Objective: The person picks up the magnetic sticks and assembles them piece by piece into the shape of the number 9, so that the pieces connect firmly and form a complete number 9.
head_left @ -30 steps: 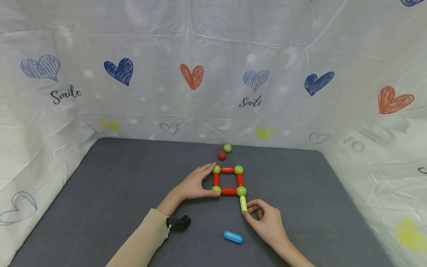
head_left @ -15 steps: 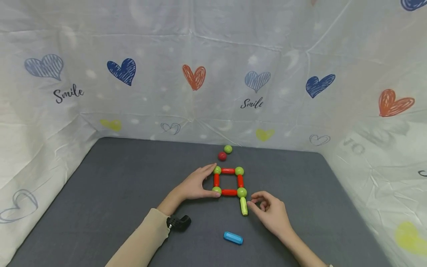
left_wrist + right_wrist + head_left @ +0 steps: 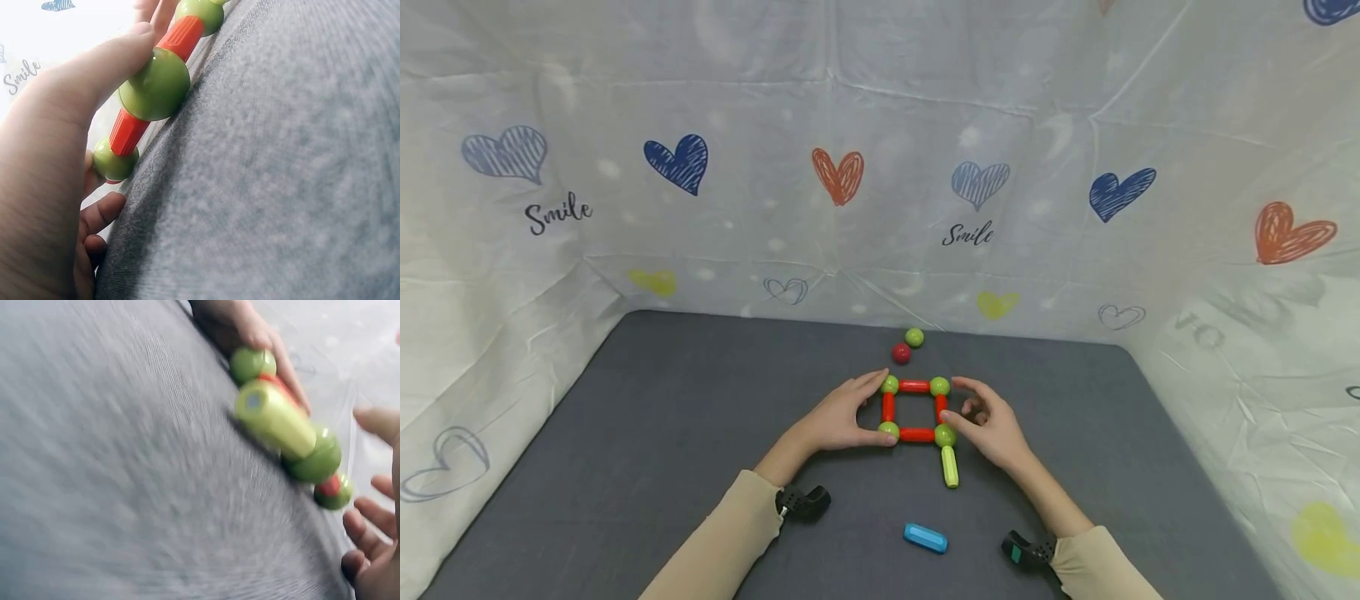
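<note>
A square (image 3: 917, 435) of red magnetic rods and green balls lies flat on the table. My left hand (image 3: 837, 419) holds its left side, thumb at the near ball and fingertips by the far one. In the left wrist view the thumb presses against a green ball (image 3: 156, 86). From the square's near right ball, a light yellow-green rod (image 3: 950, 468) points toward me. My right hand (image 3: 997, 432) is at the square's right side, its thumb overlapping that edge in the head view. The right wrist view shows its fingers spread, with nothing between them, beside the balls.
A blue rod (image 3: 925, 537) lies nearer to me on the grey table (image 3: 700, 392). Beyond the square sit a loose red ball (image 3: 901, 353) and a loose green ball (image 3: 914, 337). A white sheet (image 3: 895, 250) printed with hearts hangs behind the table.
My right hand has let go of the yellow-green rod, which stays joined to the ball, and has moved away from me to the square's right side. The left hand stays put.
</note>
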{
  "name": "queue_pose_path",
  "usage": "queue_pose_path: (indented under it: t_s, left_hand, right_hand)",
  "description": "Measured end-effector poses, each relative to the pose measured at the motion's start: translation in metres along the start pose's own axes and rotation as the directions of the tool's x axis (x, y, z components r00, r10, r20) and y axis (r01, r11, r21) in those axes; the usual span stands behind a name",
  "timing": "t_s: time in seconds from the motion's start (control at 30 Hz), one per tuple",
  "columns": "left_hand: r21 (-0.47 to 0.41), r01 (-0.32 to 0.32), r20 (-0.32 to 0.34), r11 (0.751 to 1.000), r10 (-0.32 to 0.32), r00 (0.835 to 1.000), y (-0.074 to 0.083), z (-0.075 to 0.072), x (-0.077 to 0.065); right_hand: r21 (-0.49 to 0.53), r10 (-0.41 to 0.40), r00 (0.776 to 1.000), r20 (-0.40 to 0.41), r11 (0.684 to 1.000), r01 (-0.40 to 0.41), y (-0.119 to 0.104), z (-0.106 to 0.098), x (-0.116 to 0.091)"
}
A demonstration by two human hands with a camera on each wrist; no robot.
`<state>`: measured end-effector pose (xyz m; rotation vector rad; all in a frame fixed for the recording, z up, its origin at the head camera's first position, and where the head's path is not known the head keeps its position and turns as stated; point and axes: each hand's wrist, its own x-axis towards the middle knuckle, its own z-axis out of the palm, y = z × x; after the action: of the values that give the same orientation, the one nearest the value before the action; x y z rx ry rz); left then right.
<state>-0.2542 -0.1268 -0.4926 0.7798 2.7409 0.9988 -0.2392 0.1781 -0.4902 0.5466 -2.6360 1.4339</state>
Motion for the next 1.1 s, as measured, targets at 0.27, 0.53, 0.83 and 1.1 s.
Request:
queue_pose_path:
  t_s: [0.27,0.53,0.83,1.1]
  left_hand:
    - [0.006,-0.001,-0.004,1.0,0.001,1.0,0.0,0.0,-0.001]
    - [0.007,-0.005,-0.004,1.0,0.005,1.0,-0.001,0.001,-0.001]
    - [0.001,-0.001,-0.004,1.0,0.001,1.0,-0.001,0.001,-0.001]
    - [0.006,0.008,0.0,1.0,-0.008,1.0,-0.001,0.001,-0.001]
  right_hand:
    - [-0.048,-0.021,0.984,0.178,0.998,0.03,0.009,-0.004,0.013]
    - [-0.08,-0.099,0.972,0.212,0.99,0.118,0.015,-0.006,0.012]
    - [-0.082,-0.092,0.97,0.223,0.99,0.113,0.014,-0.004,0.011]
    - [-0.084,-0.102,0.971,0.216,0.989,0.123,0.016,-0.003,0.011]
